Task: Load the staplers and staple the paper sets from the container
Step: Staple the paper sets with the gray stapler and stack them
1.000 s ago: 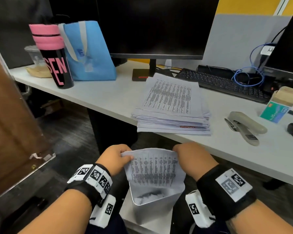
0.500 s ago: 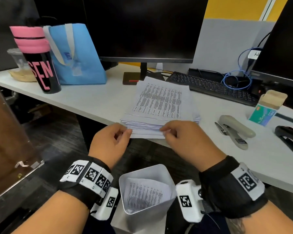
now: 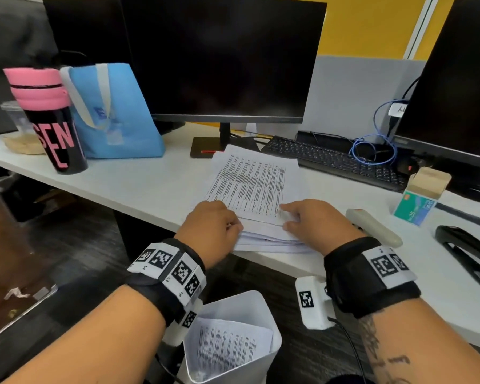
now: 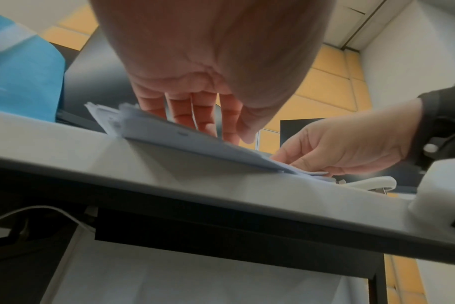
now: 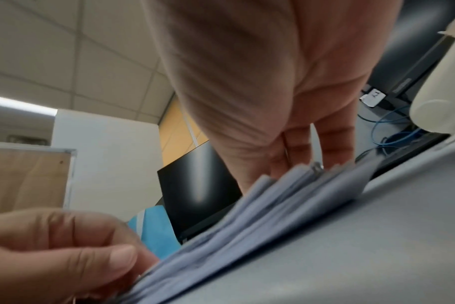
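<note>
**Both hands on the paper stack at the table edge**

A white container point(image 3: 272, 342) sits low in front of the person, below the table point(image 3: 139, 187) edge and nearer than the paper stack point(image 3: 257, 187). Inside it stands one printed paper set point(image 3: 227, 347), curled against the wall.

The paper stack lies on the table, its near edge at the table edge. The left hand point(image 3: 209, 231) rests on the stack's near left corner, fingers curled, thumb and fingers pinching sheets at the edge. The right hand point(image 3: 316, 223) lies on the stack's near right corner, grip wide, its fingers point(image 5: 335, 142) fairly straight and pressing on the top sheets; the corner fans out under them.

Just right of the stack, partly hidden by the right hand, lies a beige stapler point(image 3: 377, 228). Farther right lies a black stapler point(image 3: 468, 256), and behind the beige one stands a small box point(image 3: 416, 200) with its flap open. Behind the stack are a monitor point(image 3: 222, 59) and a keyboard point(image 3: 336, 159). Left of the stack stand a blue bag point(image 3: 114, 115) and a pink-lidded cup point(image 3: 53, 120).
</note>
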{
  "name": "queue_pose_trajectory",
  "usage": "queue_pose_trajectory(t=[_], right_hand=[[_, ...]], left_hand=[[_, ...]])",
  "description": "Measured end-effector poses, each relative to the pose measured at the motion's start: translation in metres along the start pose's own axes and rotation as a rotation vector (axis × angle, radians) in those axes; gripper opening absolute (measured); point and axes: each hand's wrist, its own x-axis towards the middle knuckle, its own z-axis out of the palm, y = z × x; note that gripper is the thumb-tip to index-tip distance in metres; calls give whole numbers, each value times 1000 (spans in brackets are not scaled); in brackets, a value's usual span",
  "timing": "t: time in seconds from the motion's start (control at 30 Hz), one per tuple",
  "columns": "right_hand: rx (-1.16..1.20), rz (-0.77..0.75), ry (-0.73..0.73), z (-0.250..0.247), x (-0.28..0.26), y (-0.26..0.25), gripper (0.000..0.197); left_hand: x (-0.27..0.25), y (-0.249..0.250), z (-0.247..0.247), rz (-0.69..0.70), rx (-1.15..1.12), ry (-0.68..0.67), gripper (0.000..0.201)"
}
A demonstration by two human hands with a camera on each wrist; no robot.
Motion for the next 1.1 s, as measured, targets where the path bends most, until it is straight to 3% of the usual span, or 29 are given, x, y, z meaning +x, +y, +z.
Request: queue_pose_trajectory(t=[0.1, 0.3, 0.4, 0.5, 0.6, 0.77, 0.9, 0.97, 1.03, 1.1], right_hand=[[-71, -47, 11, 6, 7, -1, 26], [-95, -121, 312, 9, 8, 1, 24], [-3, -129, 171, 5, 4, 6, 23], [-55, -77, -42, 4, 5, 7, 49], [-161, -76, -5, 9, 14, 4, 49], [-298, -81, 71, 14, 19, -7, 29], [-264, -70, 118, 10, 13, -10, 24], [-204, -67, 176, 4, 8, -11, 21], [-84, -60, 271, -6, 2, -9, 16], [119, -48, 334, -18, -11, -2, 15]], left_hand=[[2, 2, 2, -24, -14, -12, 21], [-3, 7, -2, -107, -149, 104, 28], [-6, 7, -1, -137, -175, 127, 27], [-7, 3, 5, -116, -146, 65, 22], [-5, 2, 6, -101, -141, 36, 22], [-7, 0, 0, -111, -163, 16, 19], [-11, 1, -3, -99, -167, -1, 15], [-15, 1, -4, -108, -189, 28, 23], [-18, -2, -3, -170, -292, 106, 32], [-16, -3, -6, -373, -641, 226, 33]])
